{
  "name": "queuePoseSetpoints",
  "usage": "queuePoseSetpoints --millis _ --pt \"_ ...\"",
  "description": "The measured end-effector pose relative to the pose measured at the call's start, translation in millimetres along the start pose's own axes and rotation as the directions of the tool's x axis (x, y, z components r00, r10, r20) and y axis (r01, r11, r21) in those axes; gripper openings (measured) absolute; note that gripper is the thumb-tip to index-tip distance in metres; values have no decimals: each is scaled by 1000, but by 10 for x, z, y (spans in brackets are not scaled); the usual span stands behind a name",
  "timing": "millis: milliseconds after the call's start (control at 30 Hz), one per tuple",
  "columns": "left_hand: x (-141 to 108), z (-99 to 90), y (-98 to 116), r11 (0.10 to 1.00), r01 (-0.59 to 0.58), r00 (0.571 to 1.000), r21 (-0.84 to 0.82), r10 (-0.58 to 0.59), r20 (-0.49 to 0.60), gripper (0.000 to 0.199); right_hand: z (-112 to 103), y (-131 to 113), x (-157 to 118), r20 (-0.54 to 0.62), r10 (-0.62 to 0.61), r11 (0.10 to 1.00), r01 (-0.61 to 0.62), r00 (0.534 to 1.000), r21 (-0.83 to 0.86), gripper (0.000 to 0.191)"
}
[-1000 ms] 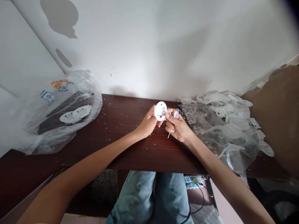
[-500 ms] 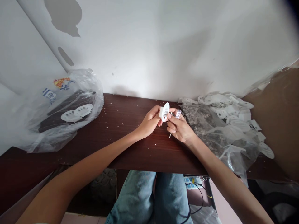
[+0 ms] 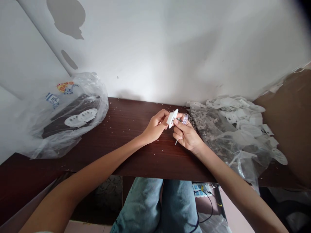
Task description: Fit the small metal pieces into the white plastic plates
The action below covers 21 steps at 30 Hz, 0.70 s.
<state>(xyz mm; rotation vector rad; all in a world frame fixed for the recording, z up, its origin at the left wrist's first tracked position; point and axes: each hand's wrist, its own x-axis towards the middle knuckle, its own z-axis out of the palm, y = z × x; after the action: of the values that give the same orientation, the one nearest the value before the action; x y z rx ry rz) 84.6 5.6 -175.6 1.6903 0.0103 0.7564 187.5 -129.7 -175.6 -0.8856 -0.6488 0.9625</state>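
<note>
Above the middle of the dark red table, my left hand (image 3: 156,127) is closed around a white plastic piece with an oval plate (image 3: 173,118), now tilted. My right hand (image 3: 186,133) is closed on a small screwdriver with a clear purplish handle (image 3: 185,119); its thin metal shaft points down below the fingers. The right thumb and forefinger also press at the face of the white piece. Whether a small part sits between those fingertips is hidden. Just behind the right hand lie small metal parts (image 3: 191,122) on the table.
A clear bag (image 3: 93,82) at the left holds two white oval pieces (image 3: 81,117). On the right, many white pieces (image 3: 243,113) lie piled by a plastic bag of small metal parts (image 3: 209,124), beside a cardboard box (image 3: 289,129). Below the table is a power strip (image 3: 201,190).
The white piece has turned in my left hand, its oval plate leaning over to the right. My right hand stays close, with the screwdriver still in it.
</note>
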Motion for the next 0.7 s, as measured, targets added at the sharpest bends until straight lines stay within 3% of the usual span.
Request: queuePoseSetpoints --millis 233,533,700 --pt "-13 -21 -14 1000 -17 995 -24 19 94 25 -30 1 -1 -23 24 999 -23 999 39 36" --pt "-18 43 -51 981 100 991 -163 -84 100 36 -35 -39 21 -13 38 999 -38 999 28 37" --pt "-20 43 -77 987 55 995 -151 -41 95 32 -29 -30 23 -1 37 999 -37 999 -6 34"
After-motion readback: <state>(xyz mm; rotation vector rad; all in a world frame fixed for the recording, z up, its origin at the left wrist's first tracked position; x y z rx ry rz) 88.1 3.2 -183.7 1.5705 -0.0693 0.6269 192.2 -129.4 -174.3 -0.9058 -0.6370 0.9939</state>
